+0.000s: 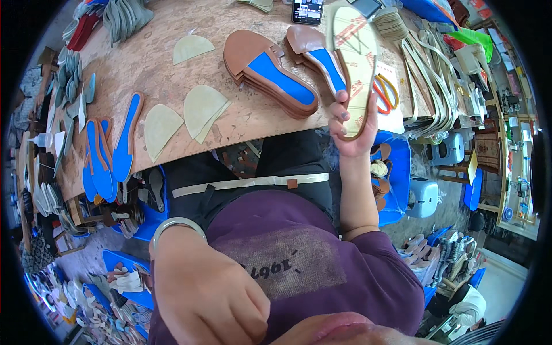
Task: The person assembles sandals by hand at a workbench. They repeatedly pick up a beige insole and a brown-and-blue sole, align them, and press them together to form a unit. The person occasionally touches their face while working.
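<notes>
My right hand grips the lower end of a cream insole with red print and dark drawn lines, held upright over the table's right part. Behind it, partly covered, lies a small stack of brown and blue insoles. A taller stack of brown and blue insoles sits to its left. My left hand, with a metal bangle at the wrist, is raised close to my chest, its fingers curled closed. Whatever those fingers may hold is hidden.
Cream half-round pieces and loose blue insoles lie on the wooden table. At the far edge is a phone. Scissors with looped handles and long pale strips are on the right. Blue bins stand below.
</notes>
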A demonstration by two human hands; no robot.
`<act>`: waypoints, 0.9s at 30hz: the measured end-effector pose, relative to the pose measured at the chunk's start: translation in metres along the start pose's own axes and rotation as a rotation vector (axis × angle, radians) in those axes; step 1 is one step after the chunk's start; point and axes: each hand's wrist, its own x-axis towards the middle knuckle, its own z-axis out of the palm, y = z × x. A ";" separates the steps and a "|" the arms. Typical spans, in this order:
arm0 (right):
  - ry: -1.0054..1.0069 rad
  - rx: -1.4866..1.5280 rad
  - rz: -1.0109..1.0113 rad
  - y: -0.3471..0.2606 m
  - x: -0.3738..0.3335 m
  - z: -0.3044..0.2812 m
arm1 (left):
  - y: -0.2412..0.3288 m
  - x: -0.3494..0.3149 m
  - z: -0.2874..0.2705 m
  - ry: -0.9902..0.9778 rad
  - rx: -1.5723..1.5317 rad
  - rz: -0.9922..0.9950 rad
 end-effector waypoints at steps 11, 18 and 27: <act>0.158 -1.914 -0.548 -0.005 0.046 0.022 | -0.016 -0.070 -0.017 0.349 0.352 -0.467; -0.055 -2.502 -0.415 0.054 0.062 0.046 | -0.017 -0.120 0.006 0.873 0.326 -0.614; 0.209 -1.606 -0.317 0.037 0.067 0.036 | -0.016 -0.145 0.015 1.043 0.263 -0.533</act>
